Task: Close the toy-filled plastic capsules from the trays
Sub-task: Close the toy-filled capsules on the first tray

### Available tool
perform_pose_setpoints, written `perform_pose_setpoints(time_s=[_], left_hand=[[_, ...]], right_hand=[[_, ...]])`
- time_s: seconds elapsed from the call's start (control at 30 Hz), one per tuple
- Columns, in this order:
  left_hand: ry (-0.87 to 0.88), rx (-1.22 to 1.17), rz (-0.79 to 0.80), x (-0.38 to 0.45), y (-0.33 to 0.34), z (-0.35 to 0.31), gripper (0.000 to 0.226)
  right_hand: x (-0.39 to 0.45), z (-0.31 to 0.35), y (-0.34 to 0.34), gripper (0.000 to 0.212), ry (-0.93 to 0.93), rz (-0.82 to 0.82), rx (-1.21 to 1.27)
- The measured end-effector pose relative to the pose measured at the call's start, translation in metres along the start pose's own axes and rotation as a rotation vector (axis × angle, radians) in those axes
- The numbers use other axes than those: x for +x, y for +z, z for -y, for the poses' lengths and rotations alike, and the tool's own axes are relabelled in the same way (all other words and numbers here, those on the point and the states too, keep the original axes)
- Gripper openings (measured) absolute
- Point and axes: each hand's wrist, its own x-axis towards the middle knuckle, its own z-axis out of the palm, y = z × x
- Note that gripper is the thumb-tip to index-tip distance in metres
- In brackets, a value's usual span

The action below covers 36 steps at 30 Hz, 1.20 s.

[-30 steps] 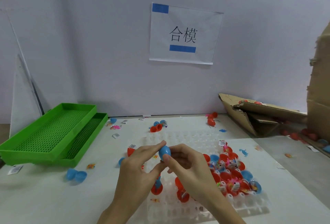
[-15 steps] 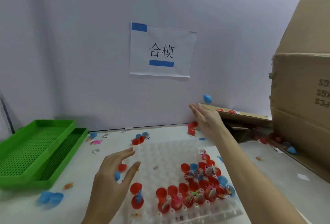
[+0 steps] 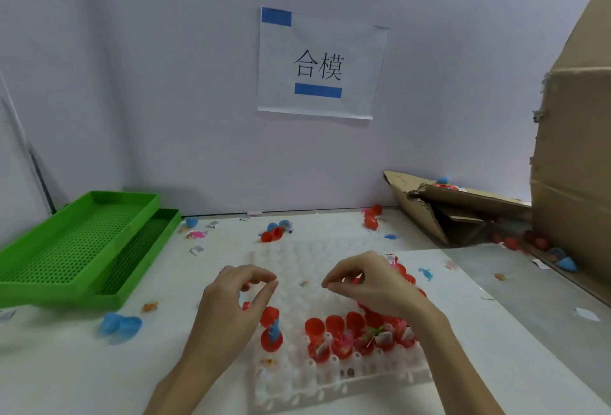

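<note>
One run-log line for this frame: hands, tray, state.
left hand: empty, fingers loosely curled | right hand: empty, over white tray | open red capsules: in tray, unclosed | phase: between capsules

White tray (image 3: 330, 385): translucent moulded plastic, faintly glossy.
Red capsules (image 3: 334, 325): smooth plastic, slight sheen.
Open blue capsule (image 3: 120, 324): smooth plastic, same finish.
Green trays (image 3: 66, 246): hard matt plastic with perforated floors.
Cardboard box (image 3: 575, 156): brown corrugated board, matt, with rough torn edges.
Flattened carton (image 3: 439, 206): same rough matt cardboard.
Wall sign (image 3: 320, 64): thin white paper, matt, with blue tape strips.
Bench (image 3: 82, 365): smooth white surface, low sheen.
</note>
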Motion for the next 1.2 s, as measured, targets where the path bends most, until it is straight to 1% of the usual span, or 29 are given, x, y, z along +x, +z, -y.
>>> perform_pose_setpoints(time_s=[0.1, 0.2, 0.3, 0.37, 0.4, 0.43, 0.5, 0.6, 0.67, 0.73, 0.83, 0.97, 1.0, 1.1, 1.2], left_hand=[[0.016, 0.002, 0.006, 0.0, 0.001, 0.002, 0.014], [0.035, 0.012, 0.004, 0.001, 0.001, 0.002, 0.012], [0.042, 0.01, -0.007, 0.0, 0.003, 0.001, 0.01], [0.049, -0.009, -0.016, -0.001, 0.004, -0.001, 0.003], [0.053, -0.026, -0.006, -0.002, 0.004, -0.003, 0.009], [0.062, -0.043, 0.021, -0.003, 0.003, -0.005, 0.021], [0.11, -0.046, 0.114, -0.005, 0.003, -0.008, 0.034], [0.194, 0.015, 0.25, -0.009, 0.008, -0.009, 0.043], [0.221, 0.008, 0.239, -0.01, 0.011, -0.011, 0.038], [0.211, -0.04, 0.183, -0.01, 0.012, -0.013, 0.031], [0.1, -0.155, 0.11, -0.01, 0.012, -0.017, 0.029], [-0.012, -0.206, 0.063, -0.007, 0.009, -0.019, 0.029], [-0.028, -0.207, 0.054, -0.006, 0.008, -0.018, 0.029], [-0.079, -0.224, 0.032, -0.003, 0.004, -0.016, 0.027], [-0.172, -0.263, 0.023, 0.0, 0.004, -0.014, 0.024]], right_hand=[[-0.004, 0.008, 0.008, 0.007, -0.031, 0.148, -0.045], [-0.004, 0.012, 0.016, 0.009, -0.083, 0.194, -0.119], [-0.003, 0.015, 0.019, 0.009, -0.102, 0.164, -0.167], [-0.003, 0.015, 0.019, 0.008, -0.08, 0.133, -0.166], [-0.004, 0.015, 0.019, 0.008, -0.067, 0.11, -0.15], [-0.003, 0.015, 0.017, 0.009, -0.058, 0.081, -0.132], [-0.003, 0.015, 0.015, 0.009, -0.046, 0.016, -0.098], [-0.001, 0.014, 0.014, 0.012, -0.034, -0.052, -0.052], [0.0, 0.014, 0.015, 0.012, -0.026, -0.071, -0.022], [0.002, 0.014, 0.019, 0.01, -0.011, -0.099, 0.037], [0.004, 0.019, 0.024, 0.007, 0.013, -0.127, 0.179], [0.002, 0.032, 0.028, 0.013, 0.023, -0.122, 0.594], [0.002, 0.034, 0.029, 0.014, 0.018, -0.127, 0.659], [0.0, 0.037, 0.028, 0.016, -0.022, -0.133, 0.742], [-0.001, 0.039, 0.03, 0.014, -0.068, -0.105, 0.789]])
